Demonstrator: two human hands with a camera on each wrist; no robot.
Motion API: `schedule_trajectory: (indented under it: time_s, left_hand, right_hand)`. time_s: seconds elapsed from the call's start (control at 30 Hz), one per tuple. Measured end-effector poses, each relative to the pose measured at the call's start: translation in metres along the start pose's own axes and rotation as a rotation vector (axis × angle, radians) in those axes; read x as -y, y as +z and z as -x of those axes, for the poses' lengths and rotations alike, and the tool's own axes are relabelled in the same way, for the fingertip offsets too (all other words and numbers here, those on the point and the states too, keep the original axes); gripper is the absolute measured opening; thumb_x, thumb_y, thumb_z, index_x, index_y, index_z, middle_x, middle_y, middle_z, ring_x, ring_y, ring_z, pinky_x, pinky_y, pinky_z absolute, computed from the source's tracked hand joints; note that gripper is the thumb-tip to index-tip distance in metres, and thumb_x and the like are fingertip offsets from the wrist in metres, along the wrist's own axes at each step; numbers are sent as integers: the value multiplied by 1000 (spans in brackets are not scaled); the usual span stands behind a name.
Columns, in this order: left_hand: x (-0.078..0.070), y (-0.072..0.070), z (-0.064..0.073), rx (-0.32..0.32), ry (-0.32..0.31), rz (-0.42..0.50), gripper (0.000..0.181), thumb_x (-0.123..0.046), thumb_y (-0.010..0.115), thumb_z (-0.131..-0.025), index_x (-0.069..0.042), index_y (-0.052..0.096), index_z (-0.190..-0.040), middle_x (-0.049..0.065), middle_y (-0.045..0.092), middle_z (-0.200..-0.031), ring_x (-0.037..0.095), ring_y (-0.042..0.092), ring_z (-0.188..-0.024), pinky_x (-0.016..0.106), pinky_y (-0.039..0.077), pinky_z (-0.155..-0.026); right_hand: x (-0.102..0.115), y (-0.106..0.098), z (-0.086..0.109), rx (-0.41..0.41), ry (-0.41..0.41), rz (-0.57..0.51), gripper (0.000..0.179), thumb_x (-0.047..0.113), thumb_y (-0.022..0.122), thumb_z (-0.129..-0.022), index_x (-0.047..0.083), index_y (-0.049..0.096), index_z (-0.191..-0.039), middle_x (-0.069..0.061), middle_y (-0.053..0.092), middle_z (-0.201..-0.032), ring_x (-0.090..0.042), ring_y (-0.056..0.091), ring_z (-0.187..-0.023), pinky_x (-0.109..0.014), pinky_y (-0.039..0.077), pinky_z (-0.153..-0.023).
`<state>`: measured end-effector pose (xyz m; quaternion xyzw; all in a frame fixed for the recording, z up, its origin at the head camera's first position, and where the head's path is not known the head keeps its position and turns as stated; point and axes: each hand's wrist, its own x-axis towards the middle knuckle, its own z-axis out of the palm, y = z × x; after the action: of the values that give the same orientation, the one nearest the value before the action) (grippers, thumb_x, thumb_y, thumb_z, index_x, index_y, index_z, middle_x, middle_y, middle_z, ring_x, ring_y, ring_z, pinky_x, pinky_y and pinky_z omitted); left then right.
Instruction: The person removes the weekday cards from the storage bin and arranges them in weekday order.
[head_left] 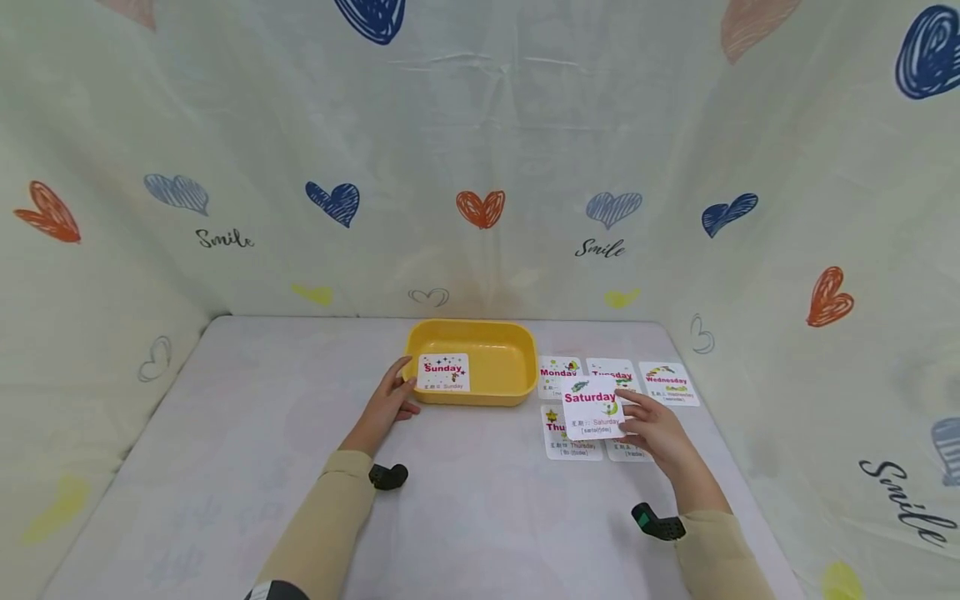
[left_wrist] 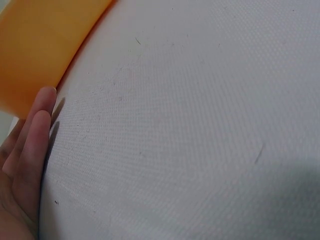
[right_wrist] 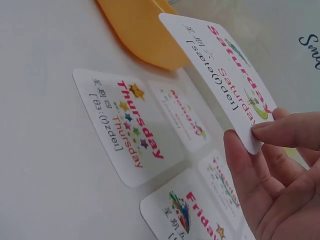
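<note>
My right hand [head_left: 654, 427] pinches the right edge of a white Saturday card [head_left: 588, 410] between thumb and fingers. The right wrist view shows this card tilted, raised over the other cards. Beneath it lie the Thursday card [right_wrist: 127, 127], the Friday card [right_wrist: 187, 212], the Monday card [head_left: 558, 371] and the Tuesday card [right_wrist: 222, 187], partly covered in the head view. At the left end of a yellow tray [head_left: 471, 400], my left hand [head_left: 382, 408] touches the wall with fairly straight fingers. A Sunday card [head_left: 443, 372] lies inside the tray's left part.
The Wednesday card [head_left: 669, 384] lies at the far right of the card group. A white-covered table [head_left: 480, 500] carries everything. Behind it and at both sides hangs a pale curtain [head_left: 480, 125] printed with hearts.
</note>
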<state>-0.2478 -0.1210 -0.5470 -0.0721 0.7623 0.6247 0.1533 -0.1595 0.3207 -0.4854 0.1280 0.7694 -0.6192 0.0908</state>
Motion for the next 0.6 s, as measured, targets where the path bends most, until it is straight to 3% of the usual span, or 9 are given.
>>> schedule_trajectory:
  time_s: [0.27,0.4,0.6]
  left_hand:
    - [-1,0,1,-5,0,1,53,-41,50,-101,-44,28,-150,12,37,-138,23,65,-84,31,53,-77]
    - [-1,0,1,-5,-4,2,53,-41,50,-101,-44,29,-149,12,37,-137,23,65,-84,31,53,-77]
    - [-2,1,2,-3,-2,-8,54,-42,51,-101,-45,28,-149,10,38,-136,23,65,-84,31,52,-78]
  right_hand:
    - [-19,-18,8,-43,31,-13,61,-7,55,-93,2,34,-149,-8,59,-114,-13,61,-91,-25,53,-78]
    - [-28,-27,12,-68,66,-32,64,-6,57,-92,2,32,-150,-13,57,-123,-11,61,-94,-23,52,-80]
    - [-39,-40,16,-114,131,-71,71,-7,56,-91,7,25,-154,-24,35,-145,-8,59,-95,-23,52,-81]
